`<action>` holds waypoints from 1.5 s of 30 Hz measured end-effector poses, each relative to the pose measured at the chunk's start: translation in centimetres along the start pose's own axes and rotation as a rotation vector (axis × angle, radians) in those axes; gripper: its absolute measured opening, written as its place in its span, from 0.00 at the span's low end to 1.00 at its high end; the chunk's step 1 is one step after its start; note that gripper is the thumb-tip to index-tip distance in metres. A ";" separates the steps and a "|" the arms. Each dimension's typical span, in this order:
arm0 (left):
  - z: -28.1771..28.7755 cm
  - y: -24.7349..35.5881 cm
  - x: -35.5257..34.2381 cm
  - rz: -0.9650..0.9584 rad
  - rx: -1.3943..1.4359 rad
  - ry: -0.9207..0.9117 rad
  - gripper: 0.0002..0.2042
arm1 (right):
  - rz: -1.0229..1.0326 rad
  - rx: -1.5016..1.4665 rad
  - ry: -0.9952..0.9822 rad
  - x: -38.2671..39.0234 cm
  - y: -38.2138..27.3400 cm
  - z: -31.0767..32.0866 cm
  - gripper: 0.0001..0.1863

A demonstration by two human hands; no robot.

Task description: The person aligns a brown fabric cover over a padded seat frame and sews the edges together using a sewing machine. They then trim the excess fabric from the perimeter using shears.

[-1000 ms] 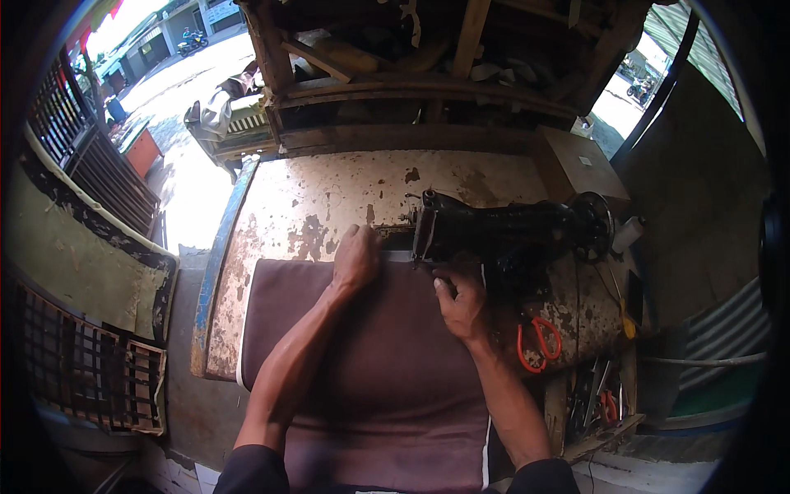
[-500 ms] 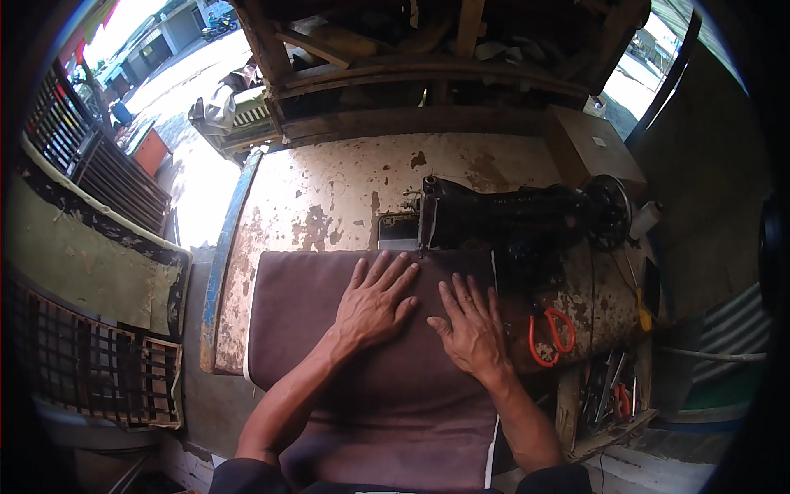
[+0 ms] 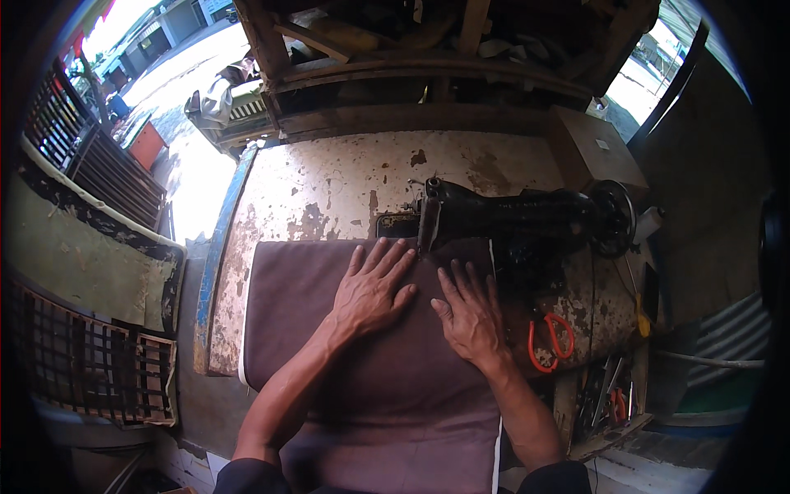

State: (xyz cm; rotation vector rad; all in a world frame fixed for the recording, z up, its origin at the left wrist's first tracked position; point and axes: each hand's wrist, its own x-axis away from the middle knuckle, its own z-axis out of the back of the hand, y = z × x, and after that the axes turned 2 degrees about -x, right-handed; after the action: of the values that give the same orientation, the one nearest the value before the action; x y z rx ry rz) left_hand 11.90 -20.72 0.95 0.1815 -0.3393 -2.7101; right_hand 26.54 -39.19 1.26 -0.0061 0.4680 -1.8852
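Note:
A wide dark brown cloth [image 3: 288, 313] with pale edges covers the near part of the table and drapes down toward me. Its far edge passes under the needle end of a black sewing machine [image 3: 510, 212]. My left hand [image 3: 370, 288] lies flat on the cloth, fingers spread, its tips just left of the needle bar. On the right of the needle, my right hand [image 3: 471, 317] also rests flat on the cloth with fingers stretched forward. Neither hand grips anything. The needle tip and presser foot are too dark to make out.
Orange-handled scissors [image 3: 550, 342] lie right of my right hand. A cardboard box [image 3: 597, 152] stands behind the machine's handwheel [image 3: 613, 216]. The worn table [image 3: 313, 177] has a blue left edge [image 3: 226, 239]. Tools sit in an open wooden drawer [image 3: 613, 420] at lower right.
The cloth has moved slightly away from me under the machine, its far edge now covering more of the bed plate. Both flat hands have slid forward a little with it.

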 end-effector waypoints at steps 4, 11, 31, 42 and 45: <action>-0.3 -0.6 -1.0 -0.009 -0.010 0.017 0.33 | -0.005 0.003 0.010 -1.0 0.5 -0.3 0.30; -0.4 -1.8 -3.1 -0.002 -0.024 0.017 0.33 | 0.016 0.036 0.067 -2.9 1.7 -1.5 0.30; -0.6 -5.3 -9.2 0.011 -0.005 0.056 0.29 | 0.199 0.115 0.185 -9.6 5.3 -3.7 0.13; -1.1 -7.6 -13.0 0.017 -0.022 0.092 0.31 | 0.325 0.047 0.271 -13.2 7.6 -4.4 0.33; -1.3 -8.1 -14.3 0.025 -0.029 0.097 0.31 | 0.345 0.173 0.177 -14.5 9.1 -5.3 0.35</action>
State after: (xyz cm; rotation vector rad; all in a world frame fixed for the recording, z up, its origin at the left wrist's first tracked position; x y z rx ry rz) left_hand 22.09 -7.97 -1.37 0.2969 -0.2722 -2.6693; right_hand 38.84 -26.99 -3.38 0.3388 0.3956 -1.5856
